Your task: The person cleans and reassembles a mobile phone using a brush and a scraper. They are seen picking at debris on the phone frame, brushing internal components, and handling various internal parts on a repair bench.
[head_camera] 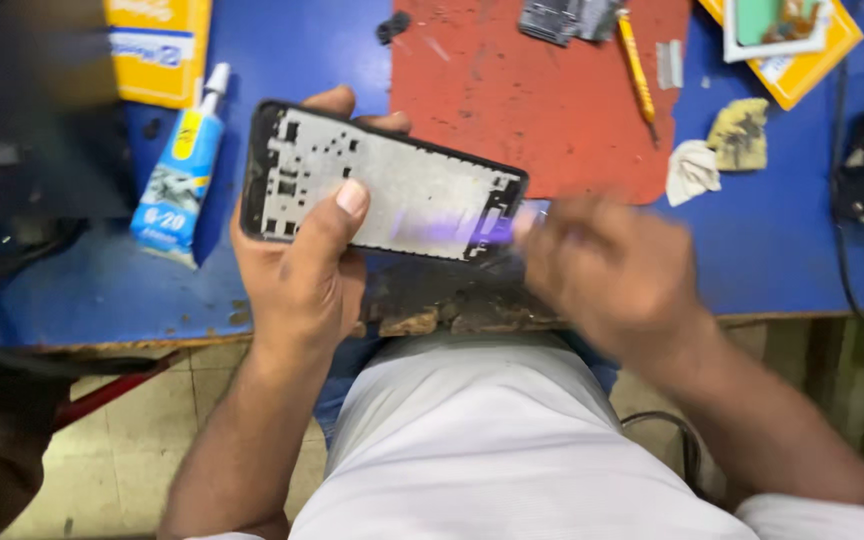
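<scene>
My left hand (302, 265) grips a black phone frame (382, 185) with a bare silver metal inner plate, thumb pressed on its face and fingers curled behind. The frame is held level above the front edge of the blue workbench (102, 290). My right hand (607, 270) is blurred with motion at the frame's right end, where a purple glow shows. Whether it holds a small tool cannot be made out.
A red mat (542, 110) lies behind the frame with a yellow-handled tool (637, 70) and a dark metal part (552, 18) on it. A blue-and-white glue tube (180, 170), yellow boxes (157, 45), crumpled wipes (692, 170) and a black cable (842, 180) lie around.
</scene>
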